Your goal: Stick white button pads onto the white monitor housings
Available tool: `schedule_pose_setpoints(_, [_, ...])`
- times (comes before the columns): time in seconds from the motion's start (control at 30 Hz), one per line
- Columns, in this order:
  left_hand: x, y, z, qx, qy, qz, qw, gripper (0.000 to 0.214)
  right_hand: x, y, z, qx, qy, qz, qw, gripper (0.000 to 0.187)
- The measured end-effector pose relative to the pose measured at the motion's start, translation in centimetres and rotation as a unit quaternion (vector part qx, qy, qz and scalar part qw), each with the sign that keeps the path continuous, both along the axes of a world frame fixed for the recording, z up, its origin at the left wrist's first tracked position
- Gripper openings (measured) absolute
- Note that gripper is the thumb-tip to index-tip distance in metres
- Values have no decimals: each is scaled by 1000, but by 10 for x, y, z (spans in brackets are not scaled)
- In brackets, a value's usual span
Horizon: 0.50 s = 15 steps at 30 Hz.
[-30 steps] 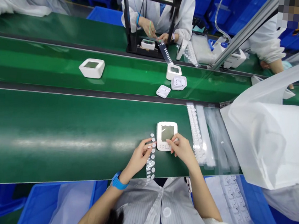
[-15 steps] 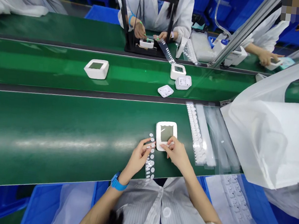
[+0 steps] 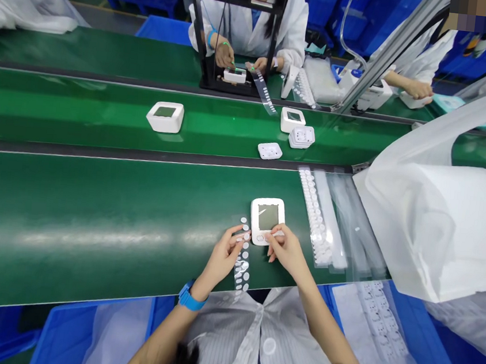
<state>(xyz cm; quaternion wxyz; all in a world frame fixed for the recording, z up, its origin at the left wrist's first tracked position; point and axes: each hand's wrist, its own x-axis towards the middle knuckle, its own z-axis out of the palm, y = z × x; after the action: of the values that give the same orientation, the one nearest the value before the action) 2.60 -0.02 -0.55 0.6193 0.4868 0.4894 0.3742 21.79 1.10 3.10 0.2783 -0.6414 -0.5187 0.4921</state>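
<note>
A white device with a grey screen point(image 3: 267, 220) lies on the near green table point(image 3: 92, 212). My right hand point(image 3: 285, 250) rests at its lower edge, fingertips pinched and pressing on its button area. My left hand point(image 3: 223, 256) sits just left of it, fingers curled on a clear strip of round white stickers point(image 3: 242, 258) that runs toward my body. What the right fingertips hold is too small to make out.
More sticker strips point(image 3: 319, 222) and clear film lie to the right, beside a big white bag point(image 3: 433, 225). On the middle belt stand a white device point(image 3: 165, 117) and small white parts point(image 3: 302, 136). A person in white works at a black fixture point(image 3: 232, 76) opposite.
My right hand has slid from the device's right side down to its lower edge. The device on the middle belt has drifted right. The view has shifted slightly.
</note>
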Motion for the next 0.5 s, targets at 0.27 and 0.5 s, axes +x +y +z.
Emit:
schedule_pose_setpoints(0.27, [-1,-2,-3,3,1,2,1000,44,-5,-1,1,12,-102,1,995,29])
schedule_pose_setpoints(0.5, [-1,-4,-1,29,16,14,999,32,-17,-10,0,150,-76,32,985,20])
